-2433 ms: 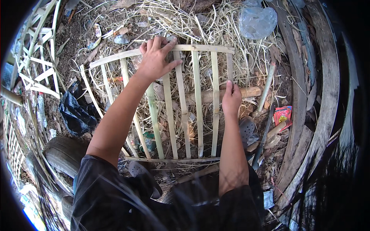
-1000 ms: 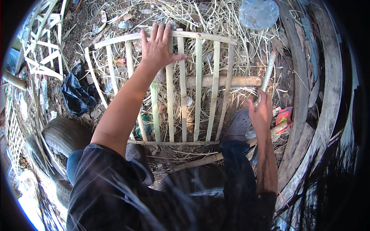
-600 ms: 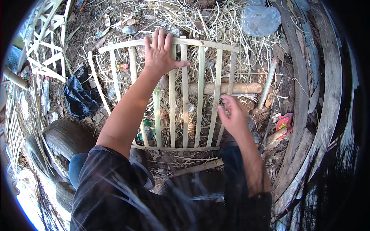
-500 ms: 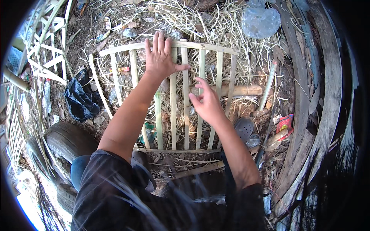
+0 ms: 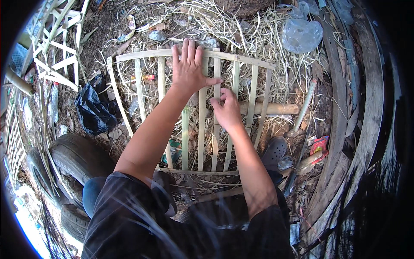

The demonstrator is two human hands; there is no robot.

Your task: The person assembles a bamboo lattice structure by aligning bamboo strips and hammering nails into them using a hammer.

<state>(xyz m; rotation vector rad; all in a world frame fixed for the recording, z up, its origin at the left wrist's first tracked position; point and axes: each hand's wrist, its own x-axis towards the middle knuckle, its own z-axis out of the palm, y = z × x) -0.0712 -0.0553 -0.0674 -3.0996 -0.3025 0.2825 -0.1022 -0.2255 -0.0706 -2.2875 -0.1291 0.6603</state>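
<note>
A flat panel of pale bamboo slats lies on straw-covered ground in front of me. My left hand is spread flat on the panel's top rail, fingers apart, pressing down. Just below it, my right hand sits at the middle of the panel. Its thumb and fingers pinch one upright slat. The bottom rail lies near my knees. A thicker bamboo pole runs under the slats to the right of my right hand.
A black plastic bag and an old tyre lie at left, a white lattice at upper left. A clear plastic bag lies far right, with a long-handled tool, grey shoe, red packet and curved planks.
My right hand reached out to the right side near the long-handled tool, then came back to the middle slats and took hold of one. My left hand stayed on the top rail.
</note>
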